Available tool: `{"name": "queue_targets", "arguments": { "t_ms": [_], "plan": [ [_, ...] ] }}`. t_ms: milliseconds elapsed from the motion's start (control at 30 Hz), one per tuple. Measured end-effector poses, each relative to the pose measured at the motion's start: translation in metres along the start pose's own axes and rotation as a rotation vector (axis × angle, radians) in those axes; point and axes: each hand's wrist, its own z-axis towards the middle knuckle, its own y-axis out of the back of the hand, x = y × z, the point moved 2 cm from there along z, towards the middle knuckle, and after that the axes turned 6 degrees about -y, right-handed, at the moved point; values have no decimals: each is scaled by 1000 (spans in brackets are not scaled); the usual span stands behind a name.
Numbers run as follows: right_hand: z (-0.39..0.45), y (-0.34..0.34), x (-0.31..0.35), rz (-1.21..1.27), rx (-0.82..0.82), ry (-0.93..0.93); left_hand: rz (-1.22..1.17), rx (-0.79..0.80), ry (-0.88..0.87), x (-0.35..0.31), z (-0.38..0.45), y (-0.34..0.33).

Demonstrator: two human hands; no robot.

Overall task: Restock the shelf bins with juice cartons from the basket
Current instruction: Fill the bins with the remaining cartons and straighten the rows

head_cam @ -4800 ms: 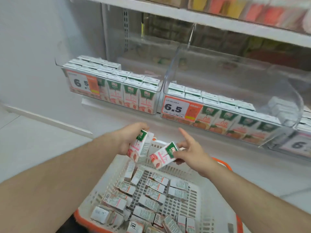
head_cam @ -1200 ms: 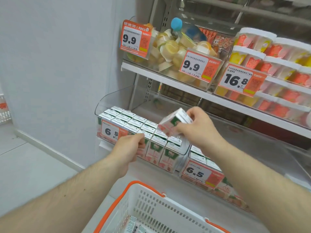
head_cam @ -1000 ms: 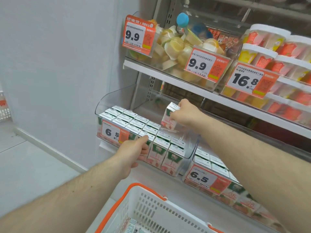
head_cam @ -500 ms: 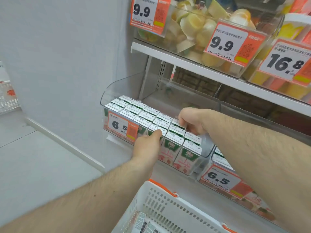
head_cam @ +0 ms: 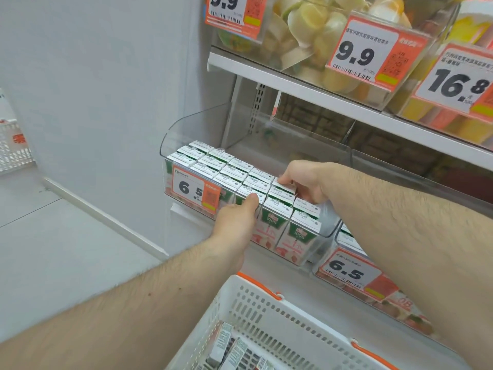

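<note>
Juice cartons are filling the clear shelf bin at mid-frame, where we are curling our right hand around one back-row carton and pressing our left hand's thumb on the front row, above the white basket at the bottom.

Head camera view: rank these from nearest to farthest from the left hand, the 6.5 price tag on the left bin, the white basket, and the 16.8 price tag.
Measured from the left hand:
1. The 6.5 price tag, just to the hand's left on the front of the left bin.
2. The white basket, below the hand toward the person.
3. The 16.8 price tag, far up and right on the shelf above.
</note>
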Motion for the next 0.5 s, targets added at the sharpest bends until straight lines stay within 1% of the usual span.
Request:
{"name": "queue_targets", "arguments": {
  "t_ms": [100,167,200,267,367,433,500],
  "plan": [
    [-5,-3,-3,-115,-67,4,34,5,4,-1,-1,1],
    [-14,-6,-3,-301,-187,67,52,18,-4,-4,-5,3],
    [-19,-8,-2,-404,-274,123,66,32,-13,-6,-9,4],
    [-29,-12,0,-544,-475,268,106,80,-49,-9,-16,6],
    [-51,-21,-7,-588,-716,512,215,182,-122,-9,-31,9],
    [-73,-40,-23,-592,-837,740,358,256,-160,-5,-40,10],
    [-95,-67,-48,-521,-888,1023,519,352,-192,4,-52,13]
  ]
}}
